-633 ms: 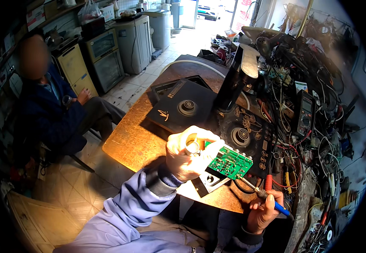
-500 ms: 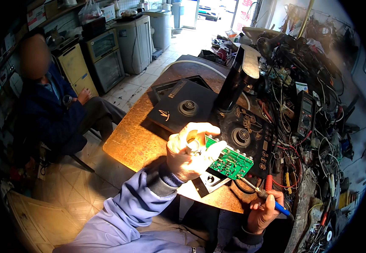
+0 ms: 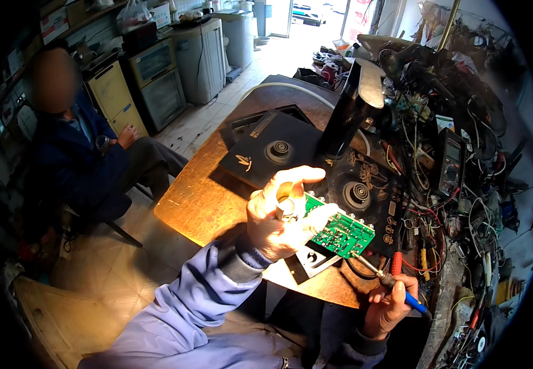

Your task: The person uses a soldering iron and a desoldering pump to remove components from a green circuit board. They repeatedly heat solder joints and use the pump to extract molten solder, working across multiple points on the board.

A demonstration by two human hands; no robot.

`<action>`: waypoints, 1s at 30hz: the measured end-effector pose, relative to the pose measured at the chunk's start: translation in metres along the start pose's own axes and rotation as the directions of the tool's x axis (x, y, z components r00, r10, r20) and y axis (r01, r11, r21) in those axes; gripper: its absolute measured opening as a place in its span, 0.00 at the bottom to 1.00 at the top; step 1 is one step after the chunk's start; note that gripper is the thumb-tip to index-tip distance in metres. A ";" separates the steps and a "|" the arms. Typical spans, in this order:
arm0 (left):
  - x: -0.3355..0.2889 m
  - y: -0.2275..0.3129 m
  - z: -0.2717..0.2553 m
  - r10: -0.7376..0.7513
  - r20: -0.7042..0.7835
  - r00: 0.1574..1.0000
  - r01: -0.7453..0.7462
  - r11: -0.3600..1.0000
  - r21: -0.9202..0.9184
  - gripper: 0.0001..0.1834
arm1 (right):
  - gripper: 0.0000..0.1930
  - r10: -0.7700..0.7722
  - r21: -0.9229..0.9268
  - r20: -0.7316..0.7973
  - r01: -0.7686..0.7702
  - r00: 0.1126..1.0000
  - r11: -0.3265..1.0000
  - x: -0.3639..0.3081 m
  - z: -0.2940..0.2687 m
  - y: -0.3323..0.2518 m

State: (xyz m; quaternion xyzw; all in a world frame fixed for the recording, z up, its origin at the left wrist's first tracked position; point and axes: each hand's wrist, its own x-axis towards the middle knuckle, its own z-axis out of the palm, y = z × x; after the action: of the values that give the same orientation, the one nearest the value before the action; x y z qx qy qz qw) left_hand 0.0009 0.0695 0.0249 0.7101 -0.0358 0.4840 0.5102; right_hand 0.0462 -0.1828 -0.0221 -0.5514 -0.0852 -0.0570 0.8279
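My left hand (image 3: 276,215) holds up a green circuit board (image 3: 346,234), its thumb lying across the face and its forefinger stretched out. A small round, shiny piece (image 3: 287,208) sits within the curl of that hand; I cannot make out what it is. My right hand (image 3: 389,307) is closed round a soldering iron (image 3: 411,301) with a blue handle. The iron's metal tip meets the lower right edge of the board, where solder joints and traces face me. Below the board, partly covered, lies a silver panel (image 3: 311,263).
A wooden table (image 3: 186,206) bears two black cooktop panels (image 3: 266,163) (image 3: 374,178) and an upright black casing (image 3: 346,123). Tangled cables and parts heap up at right, with a multimeter (image 3: 451,163) and a red probe (image 3: 397,263). A person (image 3: 88,154) sits at left.
My left forefinger has straightened away from the board. The whole scene has shifted slightly right in view. The iron's tip stays at the board's edge.
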 end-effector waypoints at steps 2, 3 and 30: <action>-0.002 -0.001 0.005 -0.053 -0.101 0.994 0.043 0.995 -0.093 0.22 | 0.12 -0.002 -0.013 -0.002 0.002 1.000 1.000 0.001 -0.002 0.002; -0.004 -0.005 0.010 -0.051 -0.153 0.987 0.027 0.988 -0.154 0.21 | 0.12 0.003 -0.017 -0.002 -0.003 1.000 1.000 0.001 -0.002 0.001; -0.003 -0.011 0.005 0.056 -0.025 0.998 -0.057 0.997 -0.050 0.20 | 0.10 0.001 -0.001 0.029 -0.001 1.000 1.000 0.002 -0.005 0.002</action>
State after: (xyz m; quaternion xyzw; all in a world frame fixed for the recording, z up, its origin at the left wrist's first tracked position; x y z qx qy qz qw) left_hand 0.0086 0.0691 0.0154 0.6897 -0.0622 0.5055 0.5147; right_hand 0.0488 -0.1870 -0.0251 -0.5524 -0.0967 -0.0486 0.8265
